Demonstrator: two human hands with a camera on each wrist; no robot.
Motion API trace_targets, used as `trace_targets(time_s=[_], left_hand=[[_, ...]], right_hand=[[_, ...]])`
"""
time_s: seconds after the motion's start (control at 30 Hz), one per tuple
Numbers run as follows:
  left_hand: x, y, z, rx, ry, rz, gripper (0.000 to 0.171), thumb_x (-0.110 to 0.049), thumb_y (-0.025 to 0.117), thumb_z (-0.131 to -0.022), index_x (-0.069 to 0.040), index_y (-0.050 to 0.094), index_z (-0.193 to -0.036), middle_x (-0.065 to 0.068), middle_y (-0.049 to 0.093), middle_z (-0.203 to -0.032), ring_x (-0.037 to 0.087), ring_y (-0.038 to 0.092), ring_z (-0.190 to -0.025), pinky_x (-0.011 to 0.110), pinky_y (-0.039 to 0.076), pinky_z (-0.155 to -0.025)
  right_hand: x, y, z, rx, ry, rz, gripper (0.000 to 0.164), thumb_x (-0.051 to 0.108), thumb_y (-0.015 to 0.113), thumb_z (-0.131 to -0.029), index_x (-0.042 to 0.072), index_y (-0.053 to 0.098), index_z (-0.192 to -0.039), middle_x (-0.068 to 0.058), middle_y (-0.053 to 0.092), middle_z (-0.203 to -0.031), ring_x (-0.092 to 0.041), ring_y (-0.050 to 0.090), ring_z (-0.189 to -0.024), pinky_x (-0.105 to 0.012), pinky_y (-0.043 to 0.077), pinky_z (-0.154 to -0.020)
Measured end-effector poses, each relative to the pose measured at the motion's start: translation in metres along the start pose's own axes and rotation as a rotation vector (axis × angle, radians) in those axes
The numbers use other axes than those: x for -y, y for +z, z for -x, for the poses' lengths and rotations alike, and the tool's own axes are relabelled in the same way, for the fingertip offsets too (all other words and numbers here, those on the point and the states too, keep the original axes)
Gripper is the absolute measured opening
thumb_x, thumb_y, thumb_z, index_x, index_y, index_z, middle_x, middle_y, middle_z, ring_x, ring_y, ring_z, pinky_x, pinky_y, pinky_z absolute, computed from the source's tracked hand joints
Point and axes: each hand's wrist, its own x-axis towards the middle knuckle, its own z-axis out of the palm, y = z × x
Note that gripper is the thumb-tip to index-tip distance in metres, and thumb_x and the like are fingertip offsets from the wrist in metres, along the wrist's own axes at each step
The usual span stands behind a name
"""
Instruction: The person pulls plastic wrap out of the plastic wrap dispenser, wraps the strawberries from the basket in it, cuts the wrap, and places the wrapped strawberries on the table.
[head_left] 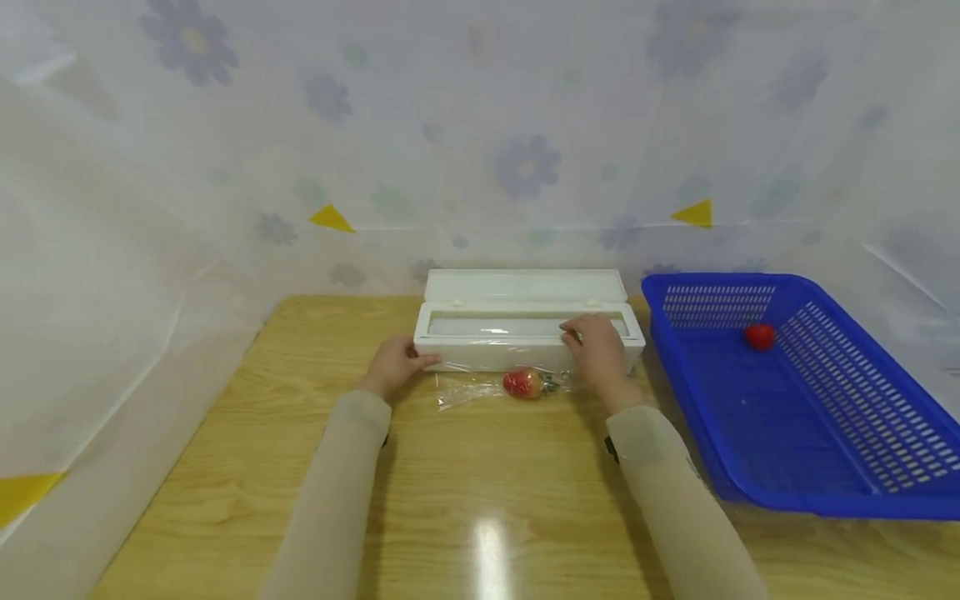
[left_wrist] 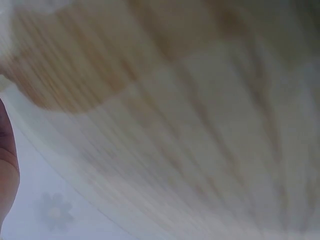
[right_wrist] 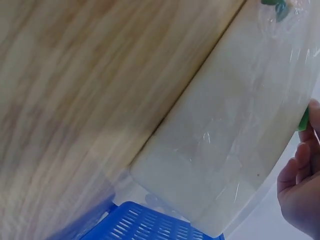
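A long white cling film dispenser [head_left: 480,354] stands at the back of the table with its lid [head_left: 525,286] raised and a film roll [head_left: 480,325] inside. Clear film hangs over its front and lies around a strawberry-like red and yellow fruit [head_left: 521,383] with a green top. My left hand [head_left: 393,364] grips the dispenser's front left corner, thumb along the front; in the left wrist view only a sliver of the hand shows. My right hand [head_left: 600,350] is over the right part of the dispenser, its fingertips pinching a small green slider [right_wrist: 304,120] at the upper edge.
A blue plastic basket [head_left: 720,450] with slotted sides stands to the right, close beside the dispenser. In it lies a red fruit [head_left: 760,337]. Behind the wooden table [head_left: 465,492] hangs a flowered sheet [head_left: 480,108] with yellow triangles on it.
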Motion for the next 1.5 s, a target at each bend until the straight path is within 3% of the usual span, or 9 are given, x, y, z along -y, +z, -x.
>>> trace_targets(time_s=[0.3,0.57,0.87,1.03,1.17,1.33,1.43,1.5], left_hand=[[0.0,0.0,0.0,0.008,0.036,0.033,0.044,-0.033,0.071,-0.082,-0.001,0.064,-0.111,0.013,0.068,-0.09,0.018,0.058,-0.076,0.028,0.048,-0.068],[0.004,-0.001,-0.002,-0.016,0.028,0.03,0.043,-0.035,0.071,-0.081,0.0,0.065,-0.105,0.01,0.067,-0.084,0.016,0.056,-0.071,0.025,0.047,-0.065],[0.003,-0.002,-0.002,0.022,0.02,0.031,0.043,-0.034,0.069,-0.083,0.0,0.064,-0.108,0.011,0.066,-0.086,0.016,0.054,-0.073,0.026,0.045,-0.066],[0.005,-0.009,0.001,0.037,0.0,-0.009,0.043,-0.036,0.067,-0.085,-0.001,0.063,-0.109,0.012,0.066,-0.09,0.019,0.056,-0.076,0.029,0.046,-0.068],[-0.002,-0.017,0.005,0.13,-0.023,0.005,0.047,-0.037,0.062,-0.089,0.001,0.058,-0.116,0.015,0.066,-0.096,0.018,0.06,-0.078,0.028,0.049,-0.067],[-0.007,-0.025,0.009,0.231,-0.075,-0.071,0.054,-0.045,0.056,-0.091,0.0,0.052,-0.12,0.015,0.062,-0.106,0.023,0.059,-0.088,0.033,0.05,-0.074],[-0.01,-0.029,0.009,0.257,-0.07,-0.131,0.059,-0.048,0.054,-0.091,0.001,0.049,-0.123,0.018,0.06,-0.112,0.028,0.058,-0.098,0.039,0.049,-0.082],[-0.012,-0.03,0.01,0.248,-0.07,-0.151,0.063,-0.049,0.053,-0.09,0.001,0.044,-0.127,0.016,0.059,-0.113,0.027,0.058,-0.1,0.039,0.048,-0.084]], right_hand=[[-0.014,-0.009,0.006,-0.096,0.085,-0.01,0.013,0.008,0.064,-0.086,0.0,0.072,-0.093,-0.018,0.07,-0.096,-0.037,0.056,-0.097,-0.049,0.043,-0.089],[-0.033,-0.019,0.016,-0.193,0.284,-0.043,0.014,0.008,0.061,-0.088,0.0,0.07,-0.096,-0.021,0.067,-0.098,-0.038,0.051,-0.092,-0.051,0.043,-0.08],[-0.032,-0.024,0.021,-0.208,0.43,0.002,0.016,0.007,0.056,-0.091,-0.001,0.068,-0.099,-0.022,0.064,-0.102,-0.039,0.053,-0.094,-0.052,0.045,-0.08],[-0.027,-0.021,0.018,-0.143,0.404,0.056,0.017,0.013,0.055,-0.093,0.002,0.067,-0.1,-0.02,0.065,-0.1,-0.039,0.058,-0.093,-0.053,0.048,-0.075],[-0.023,-0.025,0.019,-0.084,0.351,0.123,0.021,0.011,0.054,-0.093,0.003,0.066,-0.107,-0.018,0.063,-0.109,-0.038,0.056,-0.101,-0.053,0.049,-0.075],[-0.021,-0.018,0.023,0.013,0.084,0.204,0.032,0.009,0.056,-0.089,0.003,0.061,-0.12,-0.02,0.054,-0.126,-0.041,0.047,-0.115,-0.053,0.045,-0.088],[-0.025,-0.011,0.026,-0.025,-0.059,0.237,0.032,0.011,0.063,-0.085,0.004,0.063,-0.116,-0.018,0.06,-0.119,-0.039,0.051,-0.109,-0.052,0.044,-0.087],[-0.028,-0.008,0.027,-0.108,-0.121,0.24,0.027,0.01,0.069,-0.082,0.004,0.067,-0.108,-0.016,0.065,-0.108,-0.037,0.055,-0.1,-0.05,0.046,-0.08]])
